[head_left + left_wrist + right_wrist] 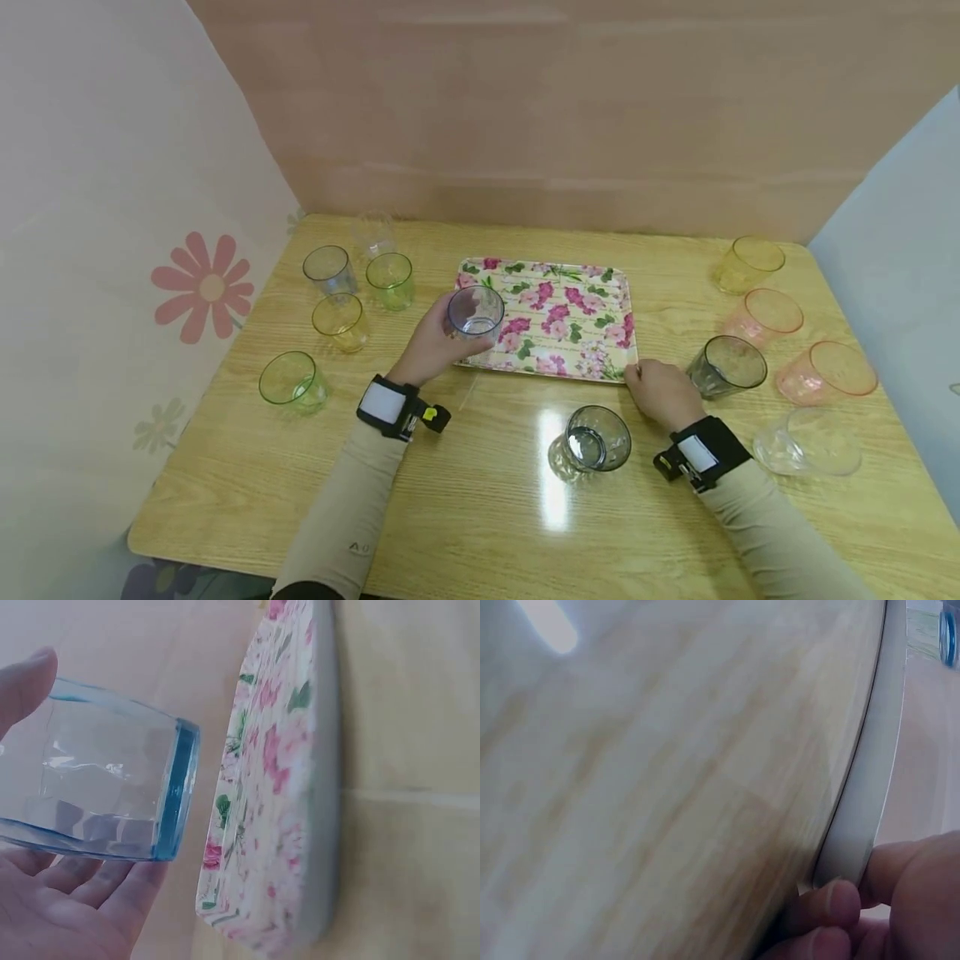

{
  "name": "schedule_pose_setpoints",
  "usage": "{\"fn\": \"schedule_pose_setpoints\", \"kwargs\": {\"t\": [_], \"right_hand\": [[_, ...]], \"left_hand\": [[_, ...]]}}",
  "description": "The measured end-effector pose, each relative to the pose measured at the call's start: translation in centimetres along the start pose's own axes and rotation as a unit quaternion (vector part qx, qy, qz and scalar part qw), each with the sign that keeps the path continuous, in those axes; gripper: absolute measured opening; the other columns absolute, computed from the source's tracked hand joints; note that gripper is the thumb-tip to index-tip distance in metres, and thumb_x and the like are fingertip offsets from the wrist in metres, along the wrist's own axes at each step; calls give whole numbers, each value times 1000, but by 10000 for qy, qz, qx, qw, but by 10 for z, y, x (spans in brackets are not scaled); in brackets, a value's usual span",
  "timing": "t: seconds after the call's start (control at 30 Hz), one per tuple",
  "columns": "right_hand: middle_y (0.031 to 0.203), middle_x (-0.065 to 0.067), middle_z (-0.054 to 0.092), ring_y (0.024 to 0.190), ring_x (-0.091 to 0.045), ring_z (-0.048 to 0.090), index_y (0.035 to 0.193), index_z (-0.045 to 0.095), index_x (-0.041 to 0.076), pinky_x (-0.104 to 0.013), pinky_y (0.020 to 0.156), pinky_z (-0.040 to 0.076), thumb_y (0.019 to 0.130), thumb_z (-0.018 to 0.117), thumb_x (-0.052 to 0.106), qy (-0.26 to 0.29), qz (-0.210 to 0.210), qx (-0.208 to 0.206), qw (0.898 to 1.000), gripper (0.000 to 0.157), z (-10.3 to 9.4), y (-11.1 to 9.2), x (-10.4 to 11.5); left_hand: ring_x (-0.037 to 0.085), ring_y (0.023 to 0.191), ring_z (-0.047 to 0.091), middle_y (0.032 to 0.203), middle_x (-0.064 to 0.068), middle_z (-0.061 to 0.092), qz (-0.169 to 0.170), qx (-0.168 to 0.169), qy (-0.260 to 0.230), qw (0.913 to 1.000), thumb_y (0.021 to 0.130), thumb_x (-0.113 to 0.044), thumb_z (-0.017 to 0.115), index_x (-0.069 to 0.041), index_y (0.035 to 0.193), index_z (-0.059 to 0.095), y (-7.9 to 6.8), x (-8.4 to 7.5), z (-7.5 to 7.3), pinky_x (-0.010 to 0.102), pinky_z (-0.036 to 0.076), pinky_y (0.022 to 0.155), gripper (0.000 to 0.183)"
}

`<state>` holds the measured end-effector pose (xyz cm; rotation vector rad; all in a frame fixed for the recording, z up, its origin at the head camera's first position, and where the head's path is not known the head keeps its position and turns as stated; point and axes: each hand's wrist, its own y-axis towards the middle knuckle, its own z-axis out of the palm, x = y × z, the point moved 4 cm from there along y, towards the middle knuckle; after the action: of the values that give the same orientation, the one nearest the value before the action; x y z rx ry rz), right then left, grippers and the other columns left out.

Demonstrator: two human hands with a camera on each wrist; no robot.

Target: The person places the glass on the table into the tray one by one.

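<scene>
My left hand grips a light blue clear glass, thumb on one side and fingers on the other. The glass is upright over the near left part of a flowered rectangular tray. In the left wrist view the glass's thick blue base is apart from the tray's surface. With thumb and fingers my right hand pinches the tray's near right corner; the tray's pale side runs up from those fingers in the right wrist view. A dark grey glass stands in front of the tray.
On the left stand two green glasses, a yellow glass, a bluish glass and a clear one. On the right are a yellow glass, two pink glasses, a dark glass and clear glassware.
</scene>
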<state>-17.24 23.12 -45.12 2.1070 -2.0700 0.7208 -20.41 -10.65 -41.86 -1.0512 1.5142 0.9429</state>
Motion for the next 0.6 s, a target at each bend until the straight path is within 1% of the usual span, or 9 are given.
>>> {"fn": "schedule_pose_setpoints", "kwargs": {"t": [0.17, 0.23, 0.33, 0.4, 0.5, 0.6], "right_hand": [[59, -6, 42, 52, -20, 41, 65, 44, 11, -32, 50, 31, 105, 36, 22, -10, -44, -56, 10000, 42, 0, -1, 0], [59, -5, 42, 52, -20, 40, 65, 44, 11, -32, 50, 30, 105, 36, 22, -16, -65, -78, 9999, 42, 0, -1, 1], [59, -5, 41, 52, -20, 40, 65, 43, 12, -32, 50, 30, 105, 36, 22, -16, -82, -92, 9999, 42, 0, -1, 1], [59, -5, 41, 52, -20, 39, 65, 43, 12, -32, 50, 30, 105, 37, 21, -23, -77, -94, 9999, 42, 0, -2, 1], [59, -5, 41, 52, -20, 39, 64, 43, 12, -32, 50, 30, 105, 37, 21, -17, -85, -128, 9999, 42, 0, -2, 1], [58, -5, 41, 52, -20, 39, 64, 43, 12, -32, 50, 30, 105, 37, 21, -12, -93, -148, 9998, 42, 0, -2, 1]], "left_hand": [[29, 140, 44, 150, 15, 44, -402, -128, 370, 9984, 90, -18, 80, -9, 155, 30, 34, -3, -2, 40, 39, 113, 83], [30, 139, 44, 149, 16, 43, -526, -200, 537, 9970, 91, -20, 80, -7, 155, 29, 45, -3, -3, 41, 41, 112, 83], [32, 137, 44, 148, 18, 43, -617, -276, 762, 9948, 92, -20, 79, -5, 154, 29, 60, -1, -4, 43, 41, 110, 81], [33, 135, 45, 146, 21, 43, -641, -321, 880, 9935, 92, -20, 78, -3, 153, 29, 68, 0, -5, 44, 41, 109, 80], [32, 126, 46, 142, 24, 42, -640, -434, 976, 9922, 93, -20, 77, 0, 151, 29, 78, 2, -5, 44, 40, 106, 78], [31, 127, 46, 141, 23, 43, -681, -591, 1023, 9907, 92, -21, 78, 0, 150, 30, 87, 9, -8, 44, 40, 107, 78]]}}
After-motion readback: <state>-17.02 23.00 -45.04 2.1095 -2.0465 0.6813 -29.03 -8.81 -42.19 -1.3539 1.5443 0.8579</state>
